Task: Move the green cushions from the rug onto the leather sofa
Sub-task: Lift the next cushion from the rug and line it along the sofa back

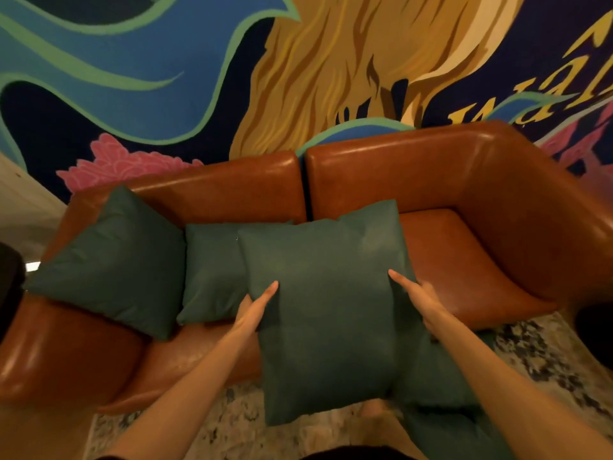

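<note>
Square dark-green fabric cushion (pixel 325 310) pinched at side edges by left hand (pixel 253 315), right hand (pixel 419 298); bare brown leather sofa seat (pixel 457 254) lay beyond, right of grip.

Only one view here, the head camera, and it is looking forward and steeply down from up at the person's head, sitting close over the left hand (pixel 257 310) and right hand (pixel 419 300) and the green cushion (pixel 328 310) between them. The wide lens is bending the leather sofa (pixel 464 180) across mid-frame, catching the mural wall (pixel 132 78) up top and the rug (pixel 547 353) at the bottom.
</note>
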